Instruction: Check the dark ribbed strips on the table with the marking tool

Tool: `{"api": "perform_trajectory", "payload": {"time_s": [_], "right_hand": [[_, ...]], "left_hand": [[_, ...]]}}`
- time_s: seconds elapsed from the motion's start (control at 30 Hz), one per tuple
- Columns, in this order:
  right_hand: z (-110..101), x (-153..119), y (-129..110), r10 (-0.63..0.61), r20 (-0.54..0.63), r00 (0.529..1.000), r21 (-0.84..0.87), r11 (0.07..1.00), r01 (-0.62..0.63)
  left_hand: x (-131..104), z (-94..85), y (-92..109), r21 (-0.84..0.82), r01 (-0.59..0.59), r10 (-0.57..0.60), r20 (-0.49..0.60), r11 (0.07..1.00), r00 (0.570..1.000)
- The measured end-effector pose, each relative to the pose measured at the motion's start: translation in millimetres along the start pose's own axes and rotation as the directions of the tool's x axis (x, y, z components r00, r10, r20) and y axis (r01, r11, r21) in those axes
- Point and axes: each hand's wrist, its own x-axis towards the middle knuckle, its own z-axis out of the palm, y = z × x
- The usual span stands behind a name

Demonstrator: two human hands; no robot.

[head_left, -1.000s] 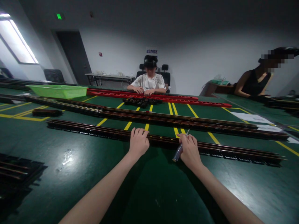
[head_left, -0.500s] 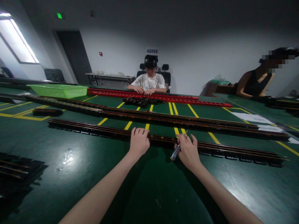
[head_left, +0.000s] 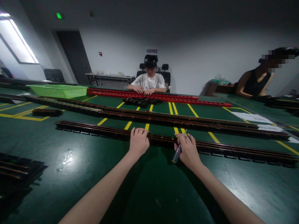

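A near black rail (head_left: 161,139) lies across the green counter (head_left: 149,189). Just left of the rail's middle, the left hand (head_left: 139,141) curls over it; whether it grips cannot be told. At the rail's middle, the right hand (head_left: 187,148) is closed around a screwdriver-like tool (head_left: 176,154). Beyond the rail's left end stands a green basket (head_left: 61,92), its contents indiscernible.

Dim room, with white glare at upper left.
White light burns out the window (head_left: 20,40); the upper wall (head_left: 210,21) sinks into near-black, where a green sign (head_left: 59,16) glows. Pale glare lies on the tabletop (head_left: 105,155) at left and right, with soft shadow between the forearms (head_left: 108,186). The near dark strip (head_left: 233,152) loses fine detail, and wide-angle distortion tilts the door (head_left: 72,56).
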Motion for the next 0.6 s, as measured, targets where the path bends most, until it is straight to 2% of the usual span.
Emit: {"api": "perform_trajectory", "payload": {"time_s": [0.17, 0.37, 0.6], "right_hand": [[5.3, -0.9, 0.6, 0.077, 0.001, 0.997, -0.077, 0.994, -0.077], [1.7, 0.6, -5.2, 0.104, 0.07, 0.992, -0.107, 0.99, -0.096], [0.3, -0.6, 0.6, 0.172, 0.054, 0.984, -0.085, 0.982, -0.167]], "left_hand": [[-0.3, -1.0, 1.0, -0.006, 0.006, -0.006, 0.007, 1.0, 1.0], [-0.8, -0.2, -0.3, -0.007, 0.001, -0.001, 0.003, 1.0, 1.0], [-0.6, 3.2, -2.6, -0.011, 0.002, -0.002, 0.0, 1.0, 1.0]]}}
